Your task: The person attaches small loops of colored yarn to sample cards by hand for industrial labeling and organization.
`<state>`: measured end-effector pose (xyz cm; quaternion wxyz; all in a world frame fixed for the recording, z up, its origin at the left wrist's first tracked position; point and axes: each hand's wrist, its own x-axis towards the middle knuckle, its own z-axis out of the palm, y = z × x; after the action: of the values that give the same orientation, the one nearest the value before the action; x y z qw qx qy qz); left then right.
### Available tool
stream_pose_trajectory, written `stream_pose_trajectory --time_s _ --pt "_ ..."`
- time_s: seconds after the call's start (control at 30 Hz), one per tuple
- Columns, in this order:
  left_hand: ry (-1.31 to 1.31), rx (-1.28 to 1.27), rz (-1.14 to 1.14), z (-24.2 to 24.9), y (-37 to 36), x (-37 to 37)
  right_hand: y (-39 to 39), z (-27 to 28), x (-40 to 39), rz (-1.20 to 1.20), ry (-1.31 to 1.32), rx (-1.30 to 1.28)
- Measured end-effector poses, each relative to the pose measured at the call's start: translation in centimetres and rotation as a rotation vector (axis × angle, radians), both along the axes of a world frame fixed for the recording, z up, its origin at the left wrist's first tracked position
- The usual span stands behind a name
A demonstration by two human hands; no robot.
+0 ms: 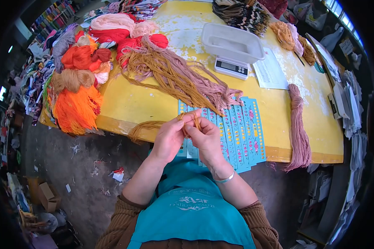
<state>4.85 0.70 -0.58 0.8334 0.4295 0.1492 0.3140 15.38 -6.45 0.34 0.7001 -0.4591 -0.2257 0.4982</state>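
Note:
My left hand [169, 140] and my right hand [207, 141] meet over the table's front edge, fingers closed on strands of golden-brown embroidery thread [196, 122]. A tail of that thread [145, 129] trails left of my left hand onto the table edge. Beneath and right of my right hand lie overlapping blue cards [241, 139] with rows of punched holes and pink flower prints. Just beyond my hands, loose golden-brown skeins [170, 83] and dusty-pink skeins [203, 85] stretch across the table, their near ends resting on the cards.
A digital scale [232, 67] carries a translucent tub [232, 41]; a printed sheet [272, 70] lies beside it. A tied dusty-pink hank [298, 128] hangs over the front edge at right. Orange and red thread bundles [77, 103] crowd the left side of the yellow table [124, 101].

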Motion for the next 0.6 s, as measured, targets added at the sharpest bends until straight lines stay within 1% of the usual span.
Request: stream_pose_trajectory --time_s 0.03,0.1,0.27,0.33,0.4,0.47,0.53,0.6 --pt "0.007 -0.018 -0.002 0.25 -0.03 -0.01 -0.04 -0.11 0.1 0.0 0.0 0.0" --pt "0.014 -0.036 -0.003 0.33 0.02 -0.01 -0.19 -0.56 0.42 0.009 0.094 0.006" --pt "-0.044 -0.076 0.016 0.35 0.02 0.06 -0.07 -0.83 0.3 -0.036 0.107 0.027" --pt "-0.018 -0.089 0.036 0.53 0.04 0.13 0.0 -0.87 0.23 -0.044 0.115 0.032" --pt "0.009 -0.104 0.056 0.42 0.02 0.15 0.12 -0.98 0.04 -0.086 -0.014 0.066" --pt "-0.033 -0.015 0.078 -0.04 -0.05 0.11 0.08 -0.57 -0.15 -0.089 -0.027 0.063" --pt "-0.043 0.003 0.086 -0.08 -0.02 0.08 0.04 -0.51 -0.05 -0.093 -0.04 0.061" --pt "-0.052 0.021 0.093 0.04 -0.05 0.07 -0.06 -0.72 0.45 -0.041 0.127 0.009"
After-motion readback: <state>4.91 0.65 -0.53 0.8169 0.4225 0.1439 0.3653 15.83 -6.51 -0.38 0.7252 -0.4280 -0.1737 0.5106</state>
